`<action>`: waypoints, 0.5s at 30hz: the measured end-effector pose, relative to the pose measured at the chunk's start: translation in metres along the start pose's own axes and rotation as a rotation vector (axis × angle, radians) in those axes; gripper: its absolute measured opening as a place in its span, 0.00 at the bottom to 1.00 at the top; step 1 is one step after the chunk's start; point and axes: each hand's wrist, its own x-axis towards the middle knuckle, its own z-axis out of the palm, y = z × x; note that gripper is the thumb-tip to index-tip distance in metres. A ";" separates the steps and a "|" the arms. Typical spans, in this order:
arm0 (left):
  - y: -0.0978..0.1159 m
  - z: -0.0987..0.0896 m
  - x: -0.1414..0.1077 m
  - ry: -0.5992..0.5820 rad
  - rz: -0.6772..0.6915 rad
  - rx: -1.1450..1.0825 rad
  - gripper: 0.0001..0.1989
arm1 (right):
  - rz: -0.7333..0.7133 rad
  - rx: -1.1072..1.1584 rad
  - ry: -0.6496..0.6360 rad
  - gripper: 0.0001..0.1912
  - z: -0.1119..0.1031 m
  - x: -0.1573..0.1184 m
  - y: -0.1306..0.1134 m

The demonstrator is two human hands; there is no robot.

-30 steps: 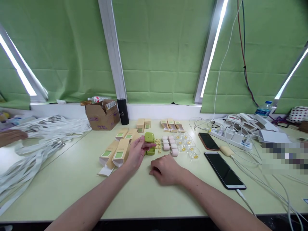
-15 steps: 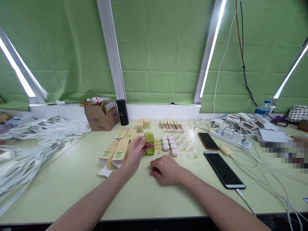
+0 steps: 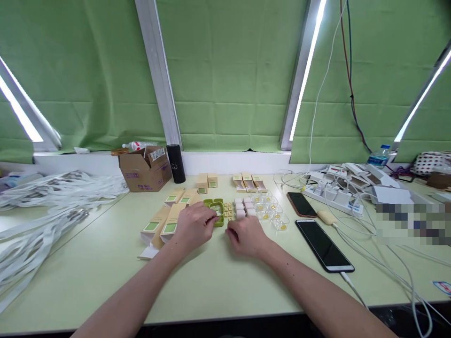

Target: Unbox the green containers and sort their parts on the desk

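Note:
My left hand (image 3: 196, 226) is closed in a pinch at the left edge of a small green square case (image 3: 217, 207), whose pale inside faces me. Other green cases stand close around it, partly hidden by my fingers. My right hand (image 3: 247, 235) rests low over the table, fingers curled in with thumb and forefinger together; whatever they may hold is hidden. Just beyond it are small yellow pieces (image 3: 228, 210) in rows. Pale pink rounded cases (image 3: 240, 213) lie beside them, then clear plastic shells (image 3: 272, 207) with yellow bits inside.
Beige boxes with green labels (image 3: 171, 218) lie left of my left hand; more stand behind. A cardboard box (image 3: 144, 170) and black cylinder (image 3: 175, 163) are at the back. White straps (image 3: 45, 225) spread left. Phones (image 3: 324, 245), cables and a power strip (image 3: 333, 199) fill the right.
My left hand has come down and nearer, and the green case's inside now shows. My right hand has moved up toward the yellow pieces, its fingers still curled.

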 end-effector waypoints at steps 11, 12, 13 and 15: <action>0.004 -0.009 -0.002 -0.423 -0.014 0.028 0.16 | 0.171 -0.007 0.163 0.12 0.010 0.004 0.009; 0.004 -0.008 -0.002 -0.429 -0.016 0.028 0.17 | 0.167 -0.005 0.160 0.12 0.011 0.004 0.008; 0.005 -0.008 -0.002 -0.435 -0.016 0.026 0.17 | 0.162 -0.002 0.161 0.13 0.011 0.004 0.008; 0.004 -0.009 -0.003 -0.463 -0.011 0.031 0.18 | 0.150 0.007 0.166 0.13 0.012 0.004 0.008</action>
